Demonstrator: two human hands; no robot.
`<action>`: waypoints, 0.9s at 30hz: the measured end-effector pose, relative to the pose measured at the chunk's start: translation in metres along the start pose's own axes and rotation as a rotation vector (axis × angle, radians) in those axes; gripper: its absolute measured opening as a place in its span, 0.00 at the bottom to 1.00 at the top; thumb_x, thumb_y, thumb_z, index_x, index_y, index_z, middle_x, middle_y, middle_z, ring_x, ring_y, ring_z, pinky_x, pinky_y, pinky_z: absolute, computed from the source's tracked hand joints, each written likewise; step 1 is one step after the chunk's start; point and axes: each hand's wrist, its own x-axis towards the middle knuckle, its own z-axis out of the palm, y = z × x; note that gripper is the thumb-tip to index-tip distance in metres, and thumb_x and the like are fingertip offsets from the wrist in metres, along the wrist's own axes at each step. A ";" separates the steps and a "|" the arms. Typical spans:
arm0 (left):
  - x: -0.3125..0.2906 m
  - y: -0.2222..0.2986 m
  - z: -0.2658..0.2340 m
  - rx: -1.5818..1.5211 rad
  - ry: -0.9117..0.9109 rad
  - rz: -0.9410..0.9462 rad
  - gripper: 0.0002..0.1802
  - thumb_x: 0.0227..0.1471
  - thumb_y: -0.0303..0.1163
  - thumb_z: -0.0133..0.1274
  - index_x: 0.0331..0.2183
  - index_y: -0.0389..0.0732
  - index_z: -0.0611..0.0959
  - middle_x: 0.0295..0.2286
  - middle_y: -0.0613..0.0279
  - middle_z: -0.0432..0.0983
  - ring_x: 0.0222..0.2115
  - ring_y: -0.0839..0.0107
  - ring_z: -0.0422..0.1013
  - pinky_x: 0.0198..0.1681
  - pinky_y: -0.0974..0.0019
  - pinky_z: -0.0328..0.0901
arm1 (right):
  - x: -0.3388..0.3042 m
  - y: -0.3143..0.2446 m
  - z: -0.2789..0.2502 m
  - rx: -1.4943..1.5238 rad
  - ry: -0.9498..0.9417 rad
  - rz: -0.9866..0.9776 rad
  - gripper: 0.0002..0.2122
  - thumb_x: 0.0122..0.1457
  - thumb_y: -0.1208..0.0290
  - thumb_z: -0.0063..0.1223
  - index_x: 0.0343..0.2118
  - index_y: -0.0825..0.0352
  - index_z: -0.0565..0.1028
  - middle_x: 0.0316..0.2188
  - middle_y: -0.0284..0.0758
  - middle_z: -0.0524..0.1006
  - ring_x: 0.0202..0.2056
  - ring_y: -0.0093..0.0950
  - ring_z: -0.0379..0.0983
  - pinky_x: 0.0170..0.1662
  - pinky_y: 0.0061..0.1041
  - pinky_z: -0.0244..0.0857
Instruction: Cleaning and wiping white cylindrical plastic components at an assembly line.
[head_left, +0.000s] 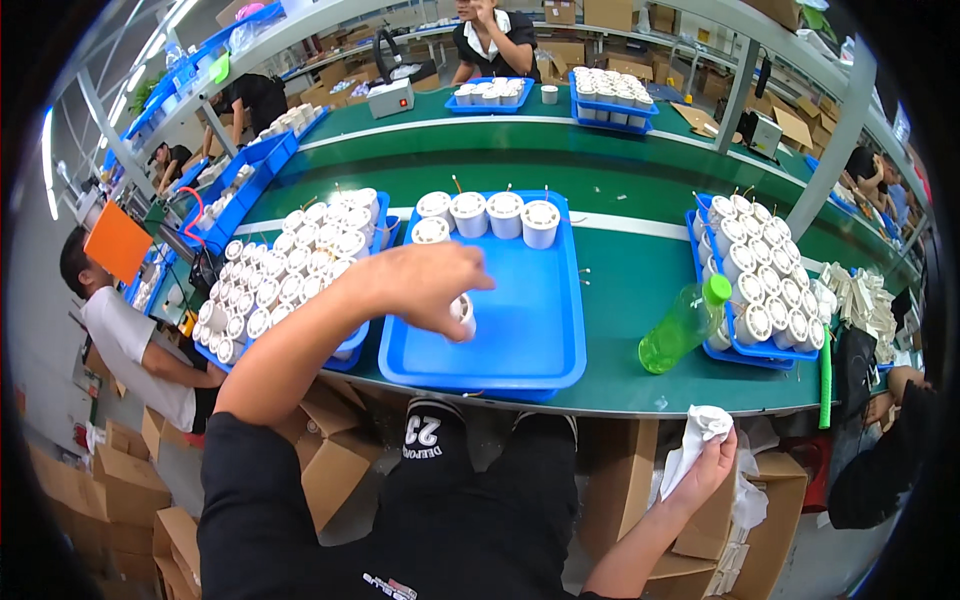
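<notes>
Over the middle of a blue tray, my left hand is curled around a white ribbed-top cylinder, which the fingers partly cover. Along the tray's far side stand several more white cylinders, some with thin wires sticking up. Below the table's front edge, at the right, my right hand grips a crumpled white cloth, bunched up at its top.
Packed trays of white cylinders flank mine, at left and right. A green bottle leans beside the right stack. Open cardboard boxes sit under the green table. Across the table, a person sits behind more trays.
</notes>
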 end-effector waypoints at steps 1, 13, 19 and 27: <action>-0.009 0.000 0.005 0.051 -0.021 -0.067 0.31 0.39 0.41 0.63 0.46 0.38 0.79 0.40 0.51 0.72 0.45 0.55 0.69 0.47 0.57 0.66 | 0.000 0.001 0.003 -0.010 -0.045 0.012 0.16 0.60 0.78 0.46 0.51 0.74 0.66 0.45 0.42 0.74 0.47 0.31 0.72 0.54 0.31 0.66; -0.015 -0.017 0.028 0.023 0.049 -0.179 0.25 0.33 0.33 0.65 0.39 0.40 0.82 0.33 0.54 0.72 0.39 0.55 0.72 0.42 0.56 0.68 | -0.005 0.015 0.028 -0.130 -0.095 0.053 0.16 0.59 0.77 0.47 0.50 0.75 0.68 0.44 0.42 0.74 0.45 0.30 0.72 0.53 0.30 0.65; -0.047 -0.029 0.033 -0.245 0.365 -0.177 0.30 0.32 0.31 0.65 0.44 0.40 0.81 0.37 0.54 0.74 0.36 0.60 0.74 0.38 0.61 0.70 | -0.013 0.011 0.040 -0.126 -0.120 0.058 0.16 0.59 0.77 0.47 0.51 0.76 0.67 0.46 0.44 0.74 0.47 0.31 0.72 0.55 0.31 0.64; -0.085 0.005 0.086 -1.150 1.001 -0.242 0.31 0.37 0.23 0.67 0.47 0.30 0.76 0.43 0.57 0.69 0.44 0.69 0.70 0.48 0.62 0.72 | -0.017 0.016 0.074 -0.108 -0.261 0.054 0.16 0.59 0.78 0.48 0.50 0.76 0.67 0.46 0.44 0.74 0.47 0.32 0.72 0.53 0.33 0.66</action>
